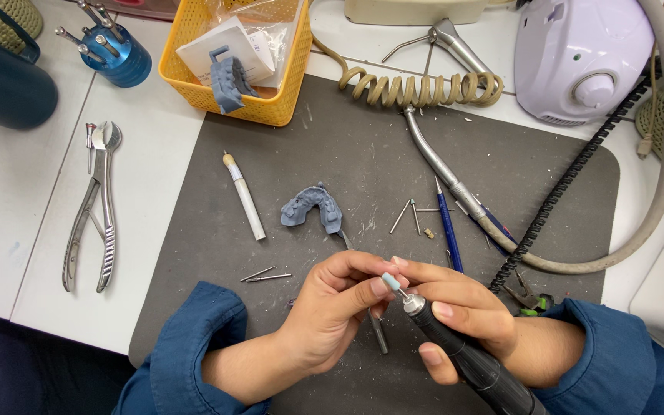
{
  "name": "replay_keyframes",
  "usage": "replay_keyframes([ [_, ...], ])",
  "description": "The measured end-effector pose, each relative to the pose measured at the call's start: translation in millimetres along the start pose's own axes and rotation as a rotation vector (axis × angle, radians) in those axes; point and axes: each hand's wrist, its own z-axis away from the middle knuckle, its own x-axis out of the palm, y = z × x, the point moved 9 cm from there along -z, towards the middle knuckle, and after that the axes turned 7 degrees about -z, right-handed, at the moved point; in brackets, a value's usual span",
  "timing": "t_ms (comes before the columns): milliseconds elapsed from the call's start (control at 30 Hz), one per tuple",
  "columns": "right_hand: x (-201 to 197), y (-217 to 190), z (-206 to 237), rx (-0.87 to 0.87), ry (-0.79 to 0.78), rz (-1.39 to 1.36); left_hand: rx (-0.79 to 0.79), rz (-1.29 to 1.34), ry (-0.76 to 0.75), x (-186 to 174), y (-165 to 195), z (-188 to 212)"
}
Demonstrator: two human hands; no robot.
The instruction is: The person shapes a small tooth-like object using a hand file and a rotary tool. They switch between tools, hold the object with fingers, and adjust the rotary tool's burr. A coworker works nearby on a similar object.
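Observation:
My right hand point(463, 311) grips a black and silver rotary handpiece point(463, 357) with a small pale blue grinding tip point(390, 282) pointing up-left. My left hand point(336, 307) is curled, its thumb and fingers pinched right at that tip; whether it holds a small piece is hidden. Both hands hover over the near part of a dark grey mat point(347, 154). A blue-grey dental arch model point(313, 207) lies on the mat above my left hand, apart from it.
Loose burs point(409, 215), a blue pen point(447, 230), a white stick tool point(244, 197) and a metal handpiece on a hose point(432, 157) lie on the mat. A yellow basket point(232, 61) holds another model. Steel pliers point(95, 207) lie left; a lilac motor unit point(578, 54) stands far right.

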Motion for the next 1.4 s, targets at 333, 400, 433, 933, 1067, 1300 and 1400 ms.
replay_keyframes([
  [333,-3,4,6,0.030,0.091,-0.029,-0.003,0.024,-0.008,1,-1,1],
  [400,-3,5,7,0.042,0.103,-0.034,-0.010,0.035,0.007,-1,-2,1],
  [433,-2,4,7,0.037,0.091,-0.030,-0.012,0.027,0.010,-1,-2,1],
  [933,1,0,0,0.003,-0.033,0.000,0.018,0.001,-0.003,0,1,1],
  [1067,-2,1,2,0.017,0.029,-0.043,0.045,-0.020,-0.019,2,4,1],
  [1300,-4,4,1,0.056,0.048,-0.099,0.089,-0.143,-0.019,0,11,-2],
  [1400,-4,4,0,0.046,0.029,-0.105,0.119,-0.199,-0.012,-1,15,-3],
])
